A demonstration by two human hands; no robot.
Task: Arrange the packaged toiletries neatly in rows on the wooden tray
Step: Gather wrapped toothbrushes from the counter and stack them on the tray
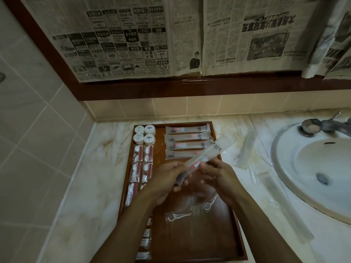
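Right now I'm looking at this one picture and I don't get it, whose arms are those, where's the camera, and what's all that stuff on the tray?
There is no machine here. The arms belong to a person wearing a wide-angle camera on the head, so you look forward and down as they do.

The left hand and right hand together hold one long packet, tilted, above a wooden tray that sits on a marble counter.

Already on the tray: four small round white jars at the far left corner, a stack of four long packets beside them, and pairs of small red-and-white packets running down the left side.

More clear packets lie on the counter beside the sink. Newspaper covers the wall frame above.
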